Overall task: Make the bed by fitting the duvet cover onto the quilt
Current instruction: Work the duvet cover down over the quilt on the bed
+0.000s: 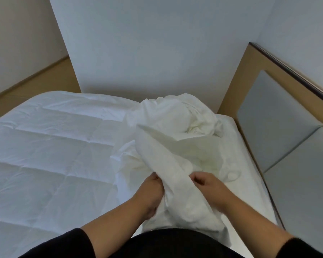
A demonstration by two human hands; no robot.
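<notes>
A wide white wall panel (153, 45) stands straight ahead. Left of the panel runs tan wooden floor (35, 81) under a cream wall (17, 30). Right of the panel sits a wood-framed headboard (250, 75) with grey padded cushions (280, 123).

A tan wooden headboard (237, 86) with grey padded panels (280, 125) stands at the right; pale walls (147, 43) meet a light wooden floor (45, 79).
</notes>
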